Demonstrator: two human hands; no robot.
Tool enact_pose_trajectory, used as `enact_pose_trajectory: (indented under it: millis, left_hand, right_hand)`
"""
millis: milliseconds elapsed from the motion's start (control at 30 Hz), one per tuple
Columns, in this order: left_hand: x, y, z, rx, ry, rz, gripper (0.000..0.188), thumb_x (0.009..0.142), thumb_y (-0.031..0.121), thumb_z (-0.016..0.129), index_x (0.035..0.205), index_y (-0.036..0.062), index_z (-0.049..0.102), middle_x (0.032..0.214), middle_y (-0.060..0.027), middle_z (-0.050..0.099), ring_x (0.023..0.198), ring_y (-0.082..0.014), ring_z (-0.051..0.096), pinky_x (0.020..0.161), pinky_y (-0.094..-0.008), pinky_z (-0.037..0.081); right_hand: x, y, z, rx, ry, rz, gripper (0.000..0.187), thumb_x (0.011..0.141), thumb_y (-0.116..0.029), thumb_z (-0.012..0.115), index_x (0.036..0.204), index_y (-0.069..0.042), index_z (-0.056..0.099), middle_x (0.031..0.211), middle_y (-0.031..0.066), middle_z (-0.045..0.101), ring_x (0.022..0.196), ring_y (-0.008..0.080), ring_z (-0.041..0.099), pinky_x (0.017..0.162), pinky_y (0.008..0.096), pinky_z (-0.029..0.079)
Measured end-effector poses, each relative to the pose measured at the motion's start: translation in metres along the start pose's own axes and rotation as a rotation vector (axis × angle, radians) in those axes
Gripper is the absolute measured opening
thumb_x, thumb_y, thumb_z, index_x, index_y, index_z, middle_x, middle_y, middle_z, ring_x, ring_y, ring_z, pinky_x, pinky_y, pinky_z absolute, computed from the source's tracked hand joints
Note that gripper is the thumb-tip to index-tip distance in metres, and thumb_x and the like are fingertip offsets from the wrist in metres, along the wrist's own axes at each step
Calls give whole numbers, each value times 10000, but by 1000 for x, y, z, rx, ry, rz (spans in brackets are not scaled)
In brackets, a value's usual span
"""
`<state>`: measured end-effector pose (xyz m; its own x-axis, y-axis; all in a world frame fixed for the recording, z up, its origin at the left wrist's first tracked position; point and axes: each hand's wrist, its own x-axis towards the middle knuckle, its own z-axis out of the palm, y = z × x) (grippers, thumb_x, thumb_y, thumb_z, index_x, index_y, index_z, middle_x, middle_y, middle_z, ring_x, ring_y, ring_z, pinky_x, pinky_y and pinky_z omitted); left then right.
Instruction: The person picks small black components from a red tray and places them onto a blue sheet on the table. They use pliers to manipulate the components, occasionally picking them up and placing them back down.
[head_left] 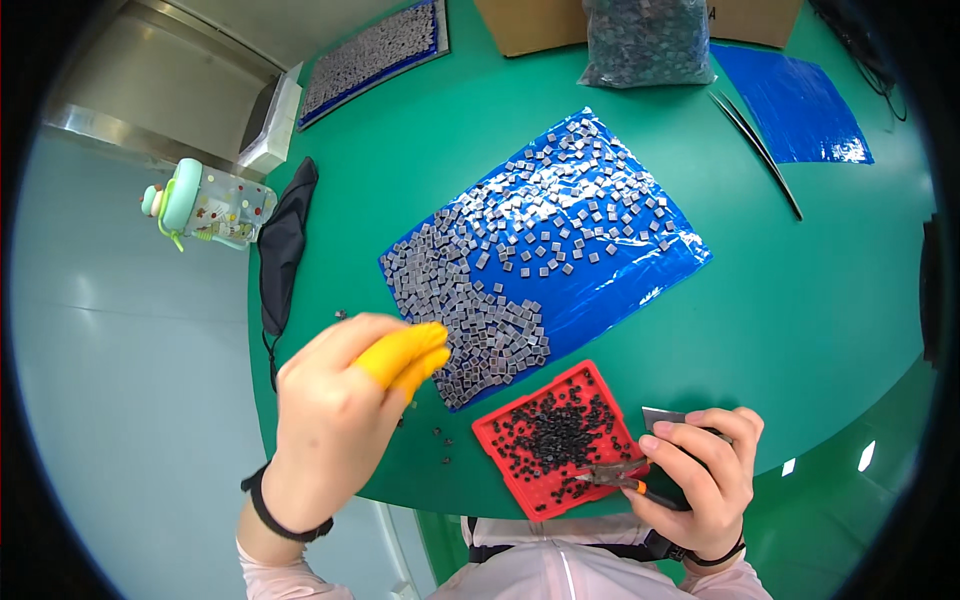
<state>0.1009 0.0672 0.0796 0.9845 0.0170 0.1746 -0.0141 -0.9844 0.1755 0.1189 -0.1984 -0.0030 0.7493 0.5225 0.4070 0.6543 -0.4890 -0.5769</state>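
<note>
My left hand [340,395], with yellow finger cots [400,358] on its fingertips, hovers at the near-left corner of a blue sheet [585,325]. Its fingers are pinched together; anything between them is too small to make out. Many small grey square pieces [500,340] lie on that sheet, packed densely on the left and scattered toward the far side. My right hand [705,475] is closed round pliers [625,475] with black and orange handles, their jaws over a red tray [497,450] of small black parts [560,430]. A flat grey piece [660,417] shows by its fingertips.
Tweezers [757,150] and another blue sheet [800,110] lie at the far right. A bag of pieces [648,45] stands before cardboard boxes [530,25]. Leftward are a bottle [215,203], a black pouch [284,245] and a filled sheet [370,60]. Loose bits [440,440] lie near the tray.
</note>
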Motion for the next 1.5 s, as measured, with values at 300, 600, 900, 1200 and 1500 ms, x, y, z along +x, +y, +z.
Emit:
enact_pose_trajectory:
  millis: [300, 600, 900, 1200, 1500]
  left_hand:
    - [36, -12, 35, 60, -42, 184, 243, 617, -50, 673, 857, -15, 681, 832, -99, 615, 765, -261, 613, 677, -338, 513]
    - [37, -16, 44, 134, -43, 227, 172, 591, -16, 673, 762, -35, 663, 833, -105, 618, 768, -267, 619, 668, -334, 520]
    - [39, -16, 42, 135, -9, 239, 254, 577, -78, 712, 819, -5, 684, 829, -92, 657, 732, -252, 644, 662, -322, 538]
    - [38, -19, 44, 111, -16, 257, 198, 624, -22, 668, 822, -32, 683, 826, -94, 624, 755, -243, 624, 650, -317, 521]
    - [11, -7, 11, 141, 95, 8, 248, 614, -88, 671, 841, 12, 686, 844, -80, 632, 745, -237, 622, 634, -314, 508]
  right_hand:
    - [-3, 6, 3, 21, 19, -33, 551, 418, -186, 795, 955, -128, 683, 998, 9, 627, 892, 247, 532, 715, 413, 359]
    - [-5, 10, 2, 24, 5, -44, 554, 444, -198, 786, 983, -132, 673, 1011, 7, 627, 900, 241, 523, 705, 406, 352]
    - [-4, 10, 1, 22, -11, -53, 538, 471, -214, 793, 988, -130, 672, 1024, 8, 622, 904, 240, 522, 711, 404, 352]
    - [-4, 10, 2, 14, 3, -30, 542, 463, -206, 796, 985, -130, 674, 1027, 10, 618, 893, 240, 528, 701, 406, 357]
    - [-1, 6, 2, 14, 10, -32, 531, 461, -197, 782, 973, -114, 671, 1009, 22, 620, 897, 257, 530, 720, 423, 366]
